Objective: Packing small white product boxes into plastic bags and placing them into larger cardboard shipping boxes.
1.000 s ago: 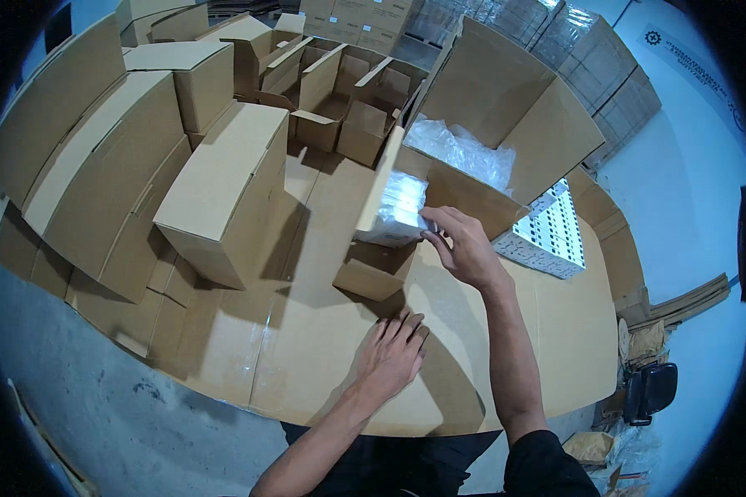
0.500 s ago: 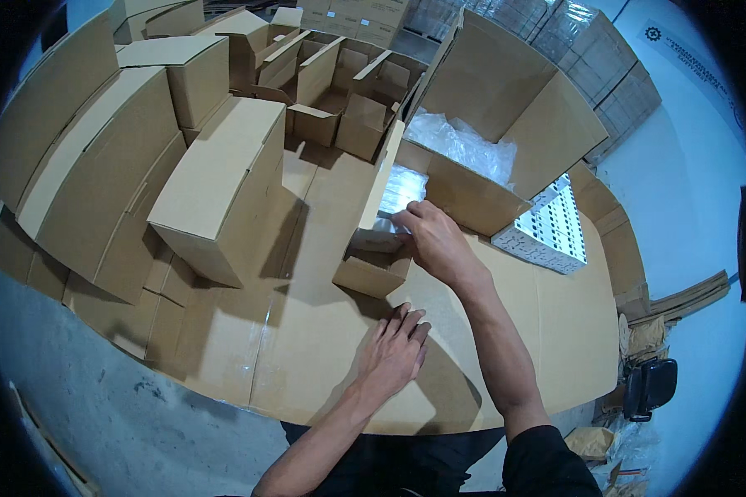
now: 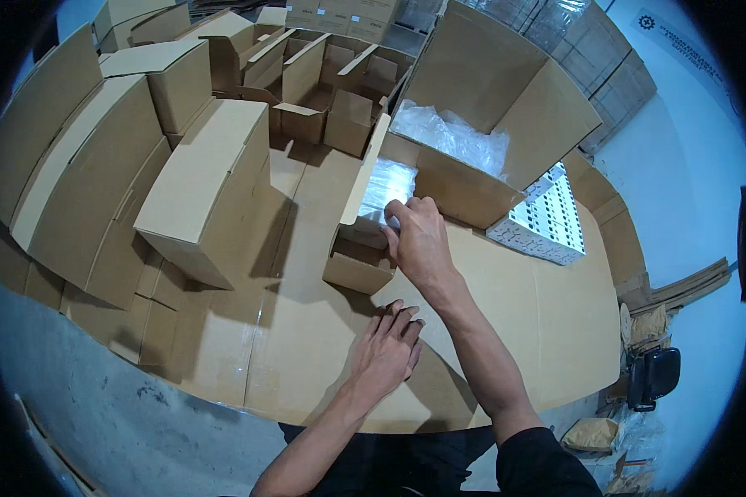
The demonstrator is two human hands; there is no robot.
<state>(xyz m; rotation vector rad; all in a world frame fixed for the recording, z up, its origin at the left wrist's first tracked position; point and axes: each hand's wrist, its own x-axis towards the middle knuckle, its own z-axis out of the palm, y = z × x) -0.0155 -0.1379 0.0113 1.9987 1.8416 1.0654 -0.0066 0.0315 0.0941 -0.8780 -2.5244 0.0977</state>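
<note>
The right hand (image 3: 421, 240) is curling at a wrapped pack (image 3: 389, 184), hold unclear; below, the left hand (image 3: 385, 352) is lying spread.

Shadows fall rightward on the cardboard tabletop (image 3: 307, 331); fisheye corners go black.

"Any print on the brown cartons (image 3: 380, 25) at the back?"
"Small white labels (image 3: 355, 18) and some faint dark print, too small to read."
"And the wall (image 3: 663, 190) at upper right?"
"A dark gear-like emblem (image 3: 646, 22) beside slanting dark lettering (image 3: 688, 51), blurred past reading."
"The white box (image 3: 532, 240) on the counter (image 3: 555, 348)?"
"Dark marks along its side; I can't tell whether they're letters."
</note>
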